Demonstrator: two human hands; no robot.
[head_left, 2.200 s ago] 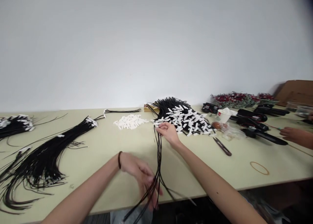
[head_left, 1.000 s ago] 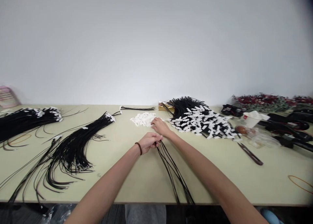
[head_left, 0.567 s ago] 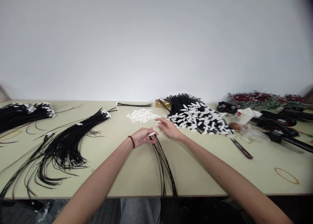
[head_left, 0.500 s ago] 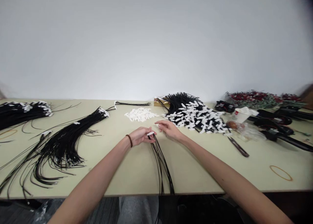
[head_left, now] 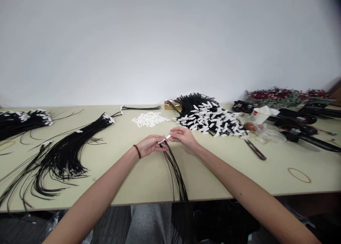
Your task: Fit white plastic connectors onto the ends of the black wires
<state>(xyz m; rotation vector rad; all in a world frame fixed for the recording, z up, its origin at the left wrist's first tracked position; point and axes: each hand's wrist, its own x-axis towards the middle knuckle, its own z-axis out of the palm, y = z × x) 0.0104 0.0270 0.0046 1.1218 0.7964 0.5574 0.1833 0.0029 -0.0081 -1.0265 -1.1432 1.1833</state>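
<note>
Over the middle of the table (head_left: 218, 176), I have both hands in view, raised close together near the front. The left hand (head_left: 150, 146), with a brown band (head_left: 137, 151) at its wrist, is closed lightly round a white connector (head_left: 161, 141), gripping it at the fingertips. A bunch of black wires (head_left: 177, 169) trails from beside that connector and drops past the table's front edge. The right hand (head_left: 185, 137) pinches a small white piece (head_left: 168, 136) between thumb and fingers. Its tip sits right by the connector; from here I can't tell whether the two touch.

Just beyond the hands I see a loose pile of white pieces (head_left: 149, 119). To its right spreads a large heap of white-ended black wires (head_left: 210, 119), with a gold box (head_left: 173, 105) against its back left side. Behind the loose pile lies a thin wire bundle (head_left: 141, 108).

On my left a thick wire bundle (head_left: 66, 151) fans toward the front edge, and another stack of wires (head_left: 23, 119) lies farther left.

Right of the heap are a pair of snips (head_left: 255, 150), a paper cup (head_left: 258, 116) with white tissue in it, a clear plastic bag (head_left: 271, 134) and a yellowish band (head_left: 299, 175) lying flat. Farther right I make out black devices (head_left: 306, 137), with a red and green tangle (head_left: 277, 96) behind them by the wall (head_left: 170, 41).
</note>
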